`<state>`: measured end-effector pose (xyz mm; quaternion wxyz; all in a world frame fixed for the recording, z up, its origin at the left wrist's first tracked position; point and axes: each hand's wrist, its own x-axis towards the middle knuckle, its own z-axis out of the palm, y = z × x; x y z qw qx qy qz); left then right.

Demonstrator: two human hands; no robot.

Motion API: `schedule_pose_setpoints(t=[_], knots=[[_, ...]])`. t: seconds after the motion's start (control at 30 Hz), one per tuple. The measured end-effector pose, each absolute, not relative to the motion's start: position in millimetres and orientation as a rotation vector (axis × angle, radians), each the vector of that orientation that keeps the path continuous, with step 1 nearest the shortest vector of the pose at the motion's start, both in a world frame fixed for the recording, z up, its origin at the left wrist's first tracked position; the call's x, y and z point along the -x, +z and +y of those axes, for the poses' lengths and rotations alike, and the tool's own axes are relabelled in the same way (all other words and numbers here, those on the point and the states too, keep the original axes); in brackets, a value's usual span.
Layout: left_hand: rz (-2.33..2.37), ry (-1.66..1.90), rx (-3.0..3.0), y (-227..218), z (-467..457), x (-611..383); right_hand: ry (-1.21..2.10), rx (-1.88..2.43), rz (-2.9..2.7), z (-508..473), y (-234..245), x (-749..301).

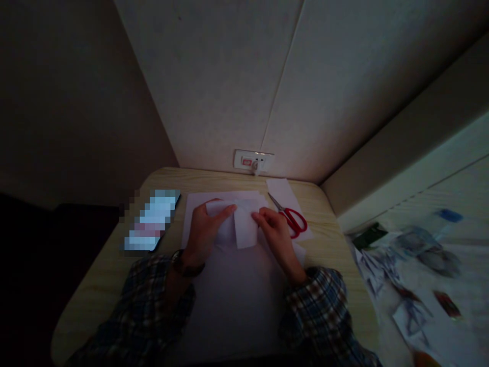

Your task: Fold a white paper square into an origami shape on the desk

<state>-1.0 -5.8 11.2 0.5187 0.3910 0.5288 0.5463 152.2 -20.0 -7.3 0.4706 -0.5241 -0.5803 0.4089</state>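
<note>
A small folded piece of white paper [245, 229] is held up between both hands, over a stack of white sheets [237, 306] on the table. My left hand [208, 224] grips its left side, thumb on top near the upper middle. At the paper's right edge, my right hand [273, 227] pinches it between thumb and fingers. Just beyond my right hand lie scissors [293, 220] with red handles, their blades pointing away to the upper left. Under the scissors is a separate strip of white paper [280, 187].
A phone [155, 219] with a lit, blurred-out screen lies at the left of the wooden table [91, 300]. On the wall behind is a socket [254, 161] with a plug in it. Lower down at the right, a white surface holds paper scraps [378, 270] and a blue-capped bottle [424, 237].
</note>
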Motion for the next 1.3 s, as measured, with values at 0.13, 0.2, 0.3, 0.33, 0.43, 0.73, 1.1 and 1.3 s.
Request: schedule_pose_setpoints(t=[0.13,0.2,0.3,0.33,0.43,0.73,1.1,1.3], knots=[[1.248,1.334,-0.917,6,-7,0,1.124,1.234,-1.403,-20,-11,-149],[1.227,1.263,-0.948,5,-8,-1,1.078,1.291,-1.400,-22,-9,-149],[1.183,1.184,-1.073,5,-7,0,0.969,1.337,-1.405,-23,-4,-153],[1.173,1.157,-1.116,5,-6,2,0.948,1.348,-1.417,-22,-3,-155],[1.140,1.023,-1.198,5,1,7,0.958,1.380,-1.498,-20,-2,-161],[1.132,0.978,-1.360,4,7,12,0.953,1.374,-1.588,-15,-5,-164],[1.313,1.163,-1.429,5,5,12,0.831,1.454,-1.510,-14,-5,-167],[1.341,1.210,-1.380,4,8,14,0.845,1.488,-1.511,-12,-6,-170]])
